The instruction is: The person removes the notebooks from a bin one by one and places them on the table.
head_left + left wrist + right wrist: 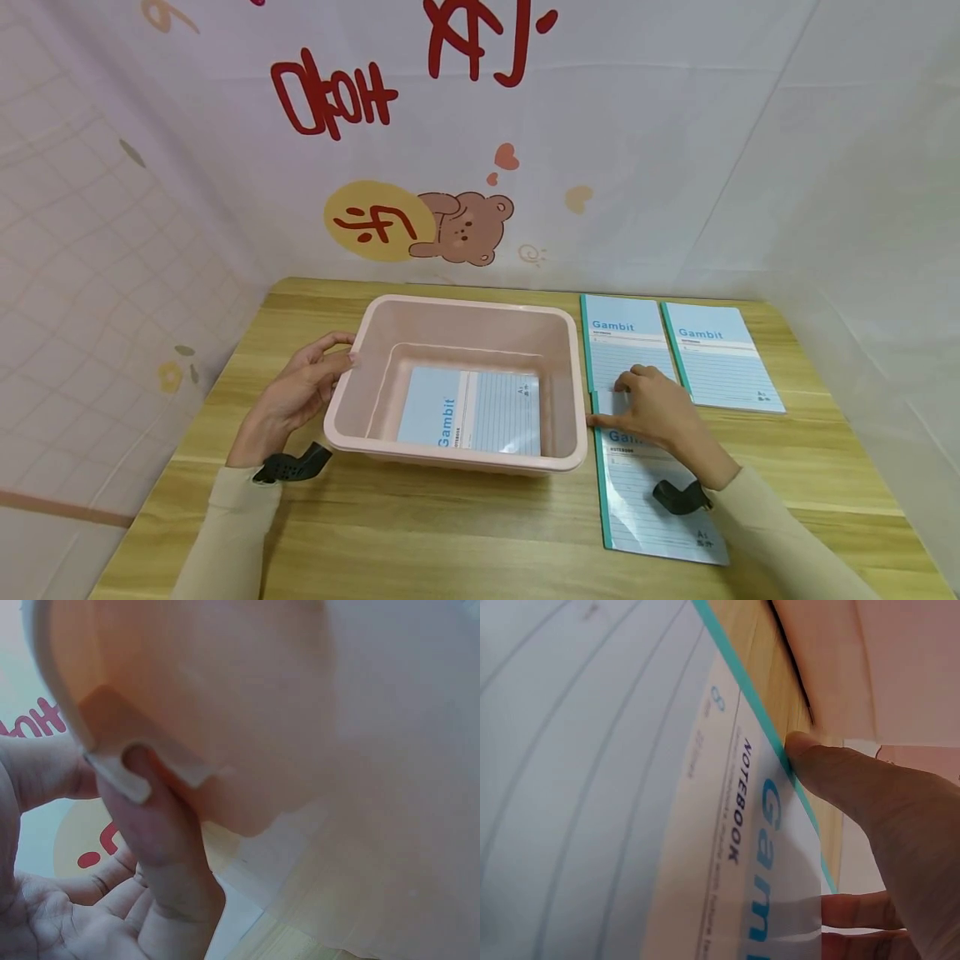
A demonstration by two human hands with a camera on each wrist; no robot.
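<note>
Pink tub, one, mid-tabletop, towards the back edge; inside, flat on its floor, one blue notebook. Left hand: fingers pinching the tub's left rim. Front notebook, one, right of the tub, towards the front edge; right hand gripping it, thumb at green spine, fingers at top edge. Rear notebooks, two, side by side near the back right corner. Wall sheet, white, bear print.

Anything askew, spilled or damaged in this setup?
No spill or damage visible. One mild oddity: the notebook in the pink bin lies sideways, about a quarter turn from the other three notebooks.
</note>
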